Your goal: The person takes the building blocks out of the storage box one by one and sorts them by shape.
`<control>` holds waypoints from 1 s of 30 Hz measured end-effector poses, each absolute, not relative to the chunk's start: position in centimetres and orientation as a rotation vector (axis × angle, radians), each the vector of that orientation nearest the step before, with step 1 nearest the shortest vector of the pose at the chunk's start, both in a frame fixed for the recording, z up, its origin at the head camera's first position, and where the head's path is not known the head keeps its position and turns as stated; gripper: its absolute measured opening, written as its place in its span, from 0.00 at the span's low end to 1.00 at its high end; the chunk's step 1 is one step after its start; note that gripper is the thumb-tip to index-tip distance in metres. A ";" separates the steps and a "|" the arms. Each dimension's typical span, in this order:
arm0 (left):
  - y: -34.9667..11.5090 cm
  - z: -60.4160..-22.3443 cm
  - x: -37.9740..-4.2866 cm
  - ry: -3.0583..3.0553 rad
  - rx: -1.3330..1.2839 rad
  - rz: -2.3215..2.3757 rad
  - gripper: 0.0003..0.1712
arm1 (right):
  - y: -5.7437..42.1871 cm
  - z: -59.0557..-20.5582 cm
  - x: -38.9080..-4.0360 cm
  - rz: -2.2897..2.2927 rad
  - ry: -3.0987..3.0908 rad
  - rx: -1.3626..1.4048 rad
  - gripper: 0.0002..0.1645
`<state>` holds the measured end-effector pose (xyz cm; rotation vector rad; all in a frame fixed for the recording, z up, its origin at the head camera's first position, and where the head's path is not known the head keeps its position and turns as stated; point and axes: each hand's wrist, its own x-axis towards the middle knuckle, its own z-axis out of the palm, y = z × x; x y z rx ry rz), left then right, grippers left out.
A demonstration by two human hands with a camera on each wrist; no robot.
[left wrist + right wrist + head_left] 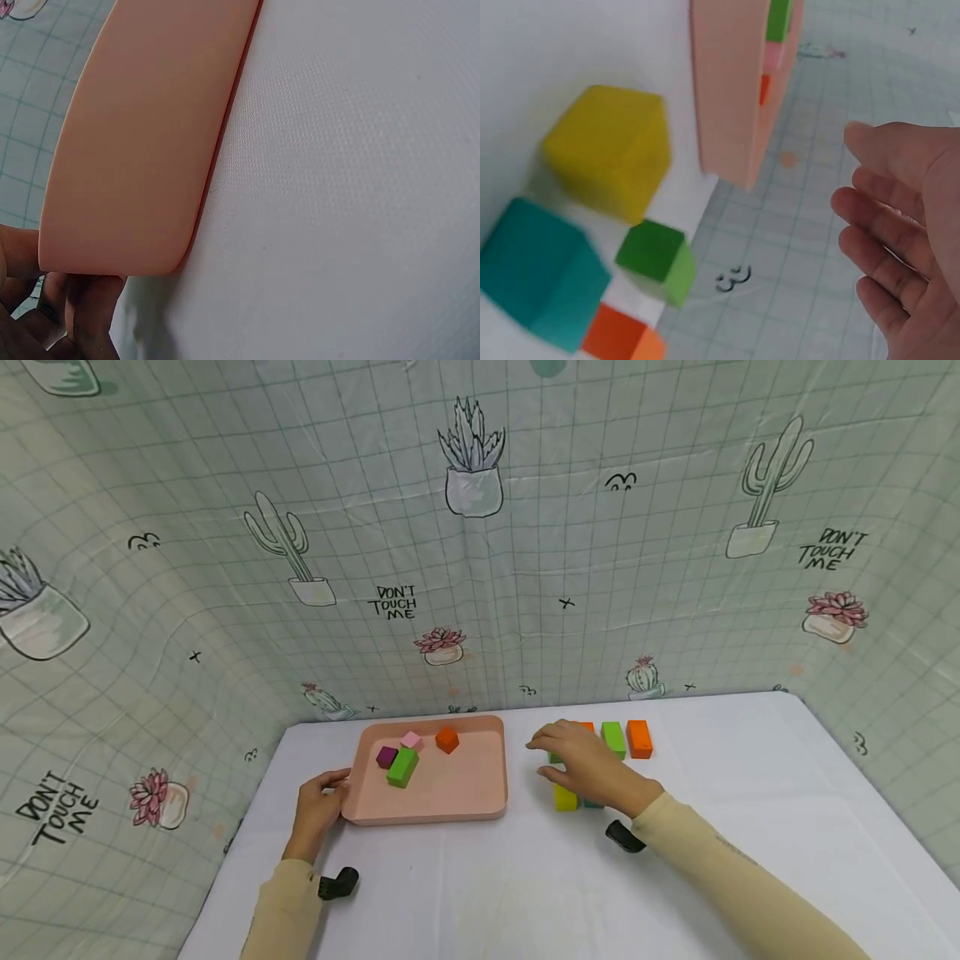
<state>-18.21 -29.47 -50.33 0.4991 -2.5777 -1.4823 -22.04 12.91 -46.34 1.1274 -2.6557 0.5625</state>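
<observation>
At the left side of a pink tray (457,789), my left hand (315,810) pinches the rim; in the left wrist view its fingers (94,311) lie along the tray's end wall (142,150). Inside the tray lie a purple block (386,757), a pink block (412,741), a green block (402,767) and an orange block (447,740). Over the blocks to the tray's right, my right hand (588,764) hovers with fingers spread and nothing held. Below it are a yellow block (607,154), a teal block (540,274), a green block (656,259) and an orange block (619,332).
Right of my right hand stand a light green block (613,740) and another orange block (640,739). A patterned cloth backdrop (517,552) rises behind the white table (480,885). Black wrist cameras (625,837) sit by both sleeves.
</observation>
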 end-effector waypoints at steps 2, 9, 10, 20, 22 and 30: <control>-29.6 -50.3 -18.2 -2.576 0.504 -1.481 0.19 | 11.7 -45.8 -22.5 0.535 -2.667 1.154 0.22; -29.7 -50.3 -18.3 -2.544 0.474 -1.491 0.18 | 7.7 -44.5 -24.5 0.509 -2.658 1.240 0.25; -29.7 -50.3 -18.4 -2.542 0.469 -1.492 0.18 | 7.2 -44.5 -24.8 0.514 -2.654 1.250 0.25; -29.6 -50.2 -18.3 -2.562 0.499 -1.503 0.18 | 3.4 -44.8 -27.4 0.485 -2.606 1.393 0.26; -29.6 -50.0 -18.2 -2.564 0.503 -1.504 0.18 | 2.9 -44.7 -27.8 0.473 -2.595 1.426 0.26; -29.5 -49.6 -18.3 -2.566 0.516 -1.521 0.18 | 1.0 -45.1 -29.6 0.294 -2.584 1.508 0.26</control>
